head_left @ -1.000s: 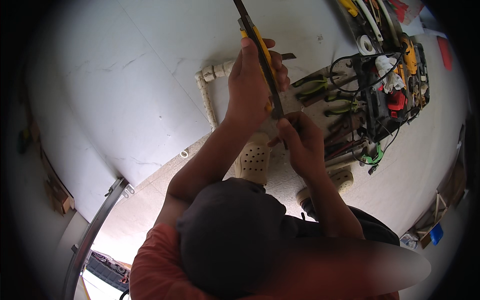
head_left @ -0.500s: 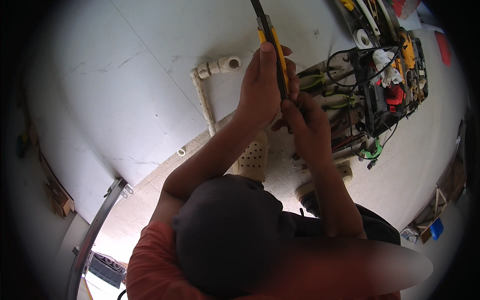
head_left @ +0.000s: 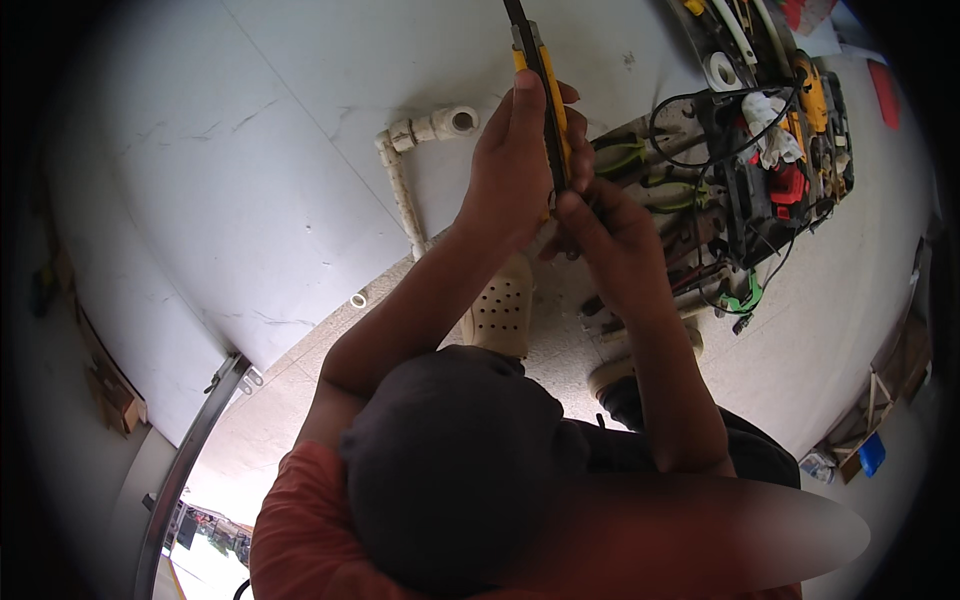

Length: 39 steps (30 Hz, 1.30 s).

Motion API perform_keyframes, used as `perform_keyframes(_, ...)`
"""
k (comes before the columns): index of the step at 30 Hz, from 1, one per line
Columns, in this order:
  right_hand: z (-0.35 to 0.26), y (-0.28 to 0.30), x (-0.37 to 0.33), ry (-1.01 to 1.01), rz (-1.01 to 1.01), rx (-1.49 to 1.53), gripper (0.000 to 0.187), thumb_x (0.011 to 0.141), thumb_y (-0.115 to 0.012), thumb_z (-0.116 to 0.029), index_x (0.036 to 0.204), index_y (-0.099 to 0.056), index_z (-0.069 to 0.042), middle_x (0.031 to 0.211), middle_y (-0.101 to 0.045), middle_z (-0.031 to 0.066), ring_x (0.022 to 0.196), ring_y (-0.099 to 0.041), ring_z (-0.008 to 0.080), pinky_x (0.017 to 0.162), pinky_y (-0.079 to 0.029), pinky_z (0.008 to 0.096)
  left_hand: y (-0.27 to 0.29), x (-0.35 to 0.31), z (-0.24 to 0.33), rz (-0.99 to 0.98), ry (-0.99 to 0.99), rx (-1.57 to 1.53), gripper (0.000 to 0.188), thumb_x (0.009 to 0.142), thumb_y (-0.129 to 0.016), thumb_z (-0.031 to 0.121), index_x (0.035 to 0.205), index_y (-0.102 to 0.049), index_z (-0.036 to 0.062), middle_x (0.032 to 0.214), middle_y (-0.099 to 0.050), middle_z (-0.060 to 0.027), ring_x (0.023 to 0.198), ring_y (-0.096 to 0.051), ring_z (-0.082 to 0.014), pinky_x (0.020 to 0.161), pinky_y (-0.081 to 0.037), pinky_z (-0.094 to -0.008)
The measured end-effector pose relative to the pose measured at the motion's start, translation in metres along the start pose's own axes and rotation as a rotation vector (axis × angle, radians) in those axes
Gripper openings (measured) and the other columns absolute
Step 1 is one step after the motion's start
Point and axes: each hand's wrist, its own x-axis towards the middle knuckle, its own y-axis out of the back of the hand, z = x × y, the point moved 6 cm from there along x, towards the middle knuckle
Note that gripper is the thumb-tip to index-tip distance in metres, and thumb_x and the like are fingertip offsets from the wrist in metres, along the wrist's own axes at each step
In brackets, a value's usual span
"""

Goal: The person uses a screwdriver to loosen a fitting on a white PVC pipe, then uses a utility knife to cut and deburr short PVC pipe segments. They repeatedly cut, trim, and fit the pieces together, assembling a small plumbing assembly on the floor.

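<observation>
Right of the L-shaped white plastic pipe (head_left: 402, 190), a slim yellow-handled cutter (head_left: 563, 125) with a grey metal collar (head_left: 531, 35) is held up between two bare hands. The left hand (head_left: 512, 170) is the nearer to the pipe and is wrapped round the handle, its thumb laid along the pipe side and its fingers curling round from the other. The right hand (head_left: 612, 235), farther right of the pipe, has thumb and fingertips pinched at the lower end of a dark narrow strip (head_left: 546, 80) that runs lengthwise over the handle; its other fingers are curled, and what lies behind them cannot be told.

The cutter's long axis is steep, leaning from lower right to upper left, roughly in line with the left thumb. The collar end points away from the person, up past the level of the pipe's open mouth, and the strip runs on beyond the collar and out of view, so its far tip does not show. The tail end comes down toward the right thumb.

Farther right of the pipe, beyond the right hand, are green-handled pliers (head_left: 680, 195) and a black toolbox (head_left: 735, 225). Below the pipe lies a small white ring (head_left: 358, 300).
</observation>
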Motion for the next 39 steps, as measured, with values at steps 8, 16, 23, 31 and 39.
perform_keyframes(8,0.006,-0.001,0.0,0.018,0.086,-0.023,0.029,0.102,-0.067,-0.027,0.107,-0.066,0.001,0.085,-0.07,0.0057,0.074,-0.071,0.0123,0.067,-0.052,0.0253,0.007,0.002,0.005,0.09,-0.05,-0.085,0.055,0.11,-0.036,0.053,0.12,-0.053,0.0015,0.085,-0.055,-0.0066,0.07,-0.055,-0.0166,0.061,-0.047,-0.0319)
perform_keyframes(16,0.005,-0.002,-0.007,0.013,0.016,-0.085,0.025,0.104,-0.065,-0.024,0.101,-0.064,0.002,0.083,-0.069,0.0049,0.077,-0.072,0.0118,0.065,-0.051,0.0249,0.009,-0.001,0.009,0.11,-0.107,-0.133,0.054,0.111,-0.035,0.05,0.123,-0.052,0.0005,0.087,-0.054,-0.0075,0.071,-0.052,-0.0169,0.063,-0.042,-0.0327)
perform_keyframes(23,0.009,-0.014,-0.006,0.082,0.012,0.137,0.019,0.106,-0.058,-0.016,0.103,-0.06,0.002,0.085,-0.064,0.0041,0.083,-0.073,0.0143,0.072,-0.057,0.0264,0.007,-0.001,0.013,0.09,-0.094,-0.174,0.053,0.111,-0.036,0.05,0.123,-0.051,0.0006,0.086,-0.053,-0.0077,0.069,-0.05,-0.0165,0.062,-0.042,-0.0317)
perform_keyframes(31,0.001,-0.021,-0.013,0.189,0.077,0.094,0.019,0.106,-0.057,-0.015,0.102,-0.059,0.003,0.084,-0.062,0.0037,0.083,-0.073,0.0154,0.071,-0.056,0.0266,0.005,-0.004,0.016,0.128,-0.041,-0.108,0.053,0.11,-0.04,0.051,0.123,-0.05,0.0008,0.087,-0.053,-0.0083,0.069,-0.051,-0.0169,0.059,-0.043,-0.0318)
perform_keyframes(39,-0.006,-0.023,-0.012,0.083,0.056,-0.012,0.023,0.106,-0.058,-0.019,0.11,-0.059,0.004,0.084,-0.063,0.0048,0.08,-0.071,0.0133,0.069,-0.055,0.0267,0.007,-0.006,0.026,0.131,-0.121,0.016,0.055,0.108,-0.038,0.057,0.119,-0.047,0.0036,0.085,-0.054,-0.0079,0.066,-0.057,-0.019,0.056,-0.049,-0.0361)
